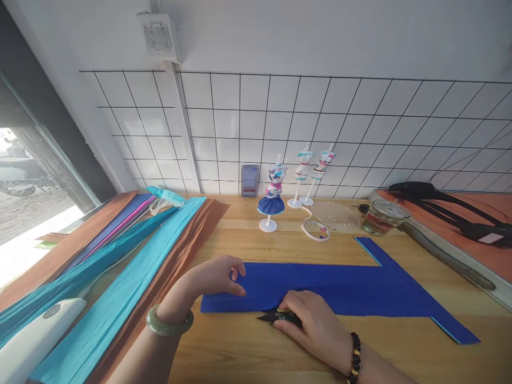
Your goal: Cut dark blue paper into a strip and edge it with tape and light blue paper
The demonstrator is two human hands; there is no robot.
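Note:
A wide dark blue strip (pixel 296 282), which looks like crepe paper or thin cloth, lies flat across the wooden table. Its right end crosses a narrower blue strip (pixel 416 293) with light blue edges. Over the wide strip's left end is my left hand (pixel 220 274), thumb and curled fingers apart, with nothing seen between them. My right hand (pixel 314 325) is closed around black thread snips (pixel 272 316) at the strip's near edge, blades pointing left. The hand covers most of the handles.
Crepe-like strips in turquoise (pixel 160 256) and brown (pixel 196 229) lie at left, beside a white device (pixel 44 336). Behind stand a mini dress form (pixel 276 181) in a blue skirt and two bare ones. A tape ring (pixel 316 231) and glass jar (pixel 382 216) are at right.

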